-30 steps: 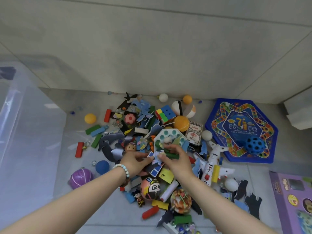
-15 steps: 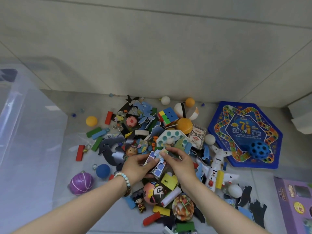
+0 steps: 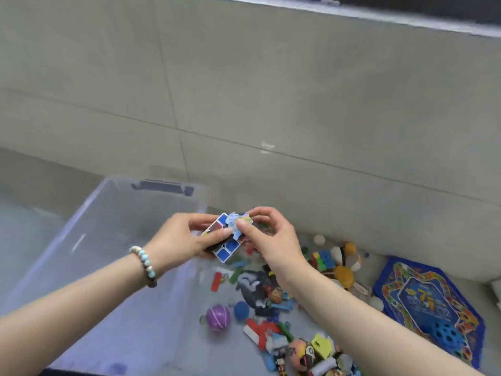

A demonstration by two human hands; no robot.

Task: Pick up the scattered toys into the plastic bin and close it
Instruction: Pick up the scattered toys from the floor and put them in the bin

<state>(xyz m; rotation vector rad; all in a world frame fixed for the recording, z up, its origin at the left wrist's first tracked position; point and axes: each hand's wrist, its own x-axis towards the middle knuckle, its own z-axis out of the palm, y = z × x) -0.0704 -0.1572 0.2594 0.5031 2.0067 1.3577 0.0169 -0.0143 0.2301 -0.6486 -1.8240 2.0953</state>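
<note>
Left hand [image 3: 179, 240] has its fingers and thumb curled round a white-framed puzzle cube [image 3: 223, 251] with blue and red faces and holds it in the air. The right hand [image 3: 271, 234] meets it from the other side, thumb and forefinger pinched on a small pale-blue cut-out piece [image 3: 238, 222] that lies against the top of the cube. Its other fingers are bent, and whether they trap anything more is hidden.

Both hands hang above the near-right edge of the clear plastic bin [image 3: 89, 207], which stands open on the floor to the left. A dark latch [image 3: 162, 187] shows on its far rim. I cannot make out any toys inside it through the blur, and no lid can be picked out.

Most of the toys lie on the floor to the right and below. They include a purple ball [image 3: 218, 318], a blue ball [image 3: 241, 310], a multicoloured cube [image 3: 322, 257], an orange ball [image 3: 343, 275] and a blue hexagonal game board [image 3: 423, 294] with a holed blue ball [image 3: 447, 335] on it.

This looks like the carrying step of an early load, with the task far from done. The next move calls for a short shift left, so that both pieces are well inside the bin wall. The hands should then open low, since the light cut-out could flutter past the rim.
</note>
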